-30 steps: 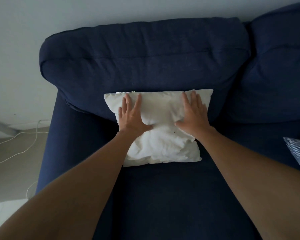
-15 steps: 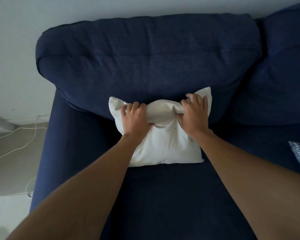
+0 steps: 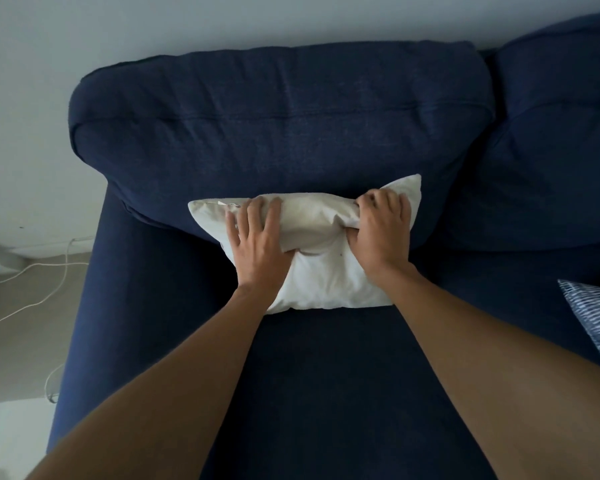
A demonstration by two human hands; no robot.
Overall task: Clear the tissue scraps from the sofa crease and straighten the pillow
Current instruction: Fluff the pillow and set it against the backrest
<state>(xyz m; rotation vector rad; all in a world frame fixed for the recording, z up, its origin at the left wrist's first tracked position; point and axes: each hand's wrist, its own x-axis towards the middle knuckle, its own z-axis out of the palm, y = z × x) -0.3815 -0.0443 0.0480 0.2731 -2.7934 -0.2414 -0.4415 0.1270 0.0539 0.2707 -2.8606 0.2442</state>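
Observation:
A white pillow [image 3: 326, 282] lies on the seat of the dark blue sofa [image 3: 326, 393], its top edge leaning against the back cushion [image 3: 274, 126]. My left hand [image 3: 257, 237] rests on the pillow's upper left part with fingers spread and the thumb pressed into the cloth. My right hand [image 3: 381, 233] is curled around the pillow's upper right part, bunching the cloth near the corner. The crease behind the pillow is hidden. No tissue scraps are in sight.
A striped blue and white cushion [image 3: 596, 320] sits at the right edge of the seat. A second back cushion [image 3: 551, 133] fills the upper right. White cables [image 3: 32, 289] trail over the floor left of the sofa, below a pale wall.
Both hands went from flat on the pillow to gripping its top. Now the left hand's fingers have spread again, while the right still bunches the cloth. The pillow's top edge stands higher.

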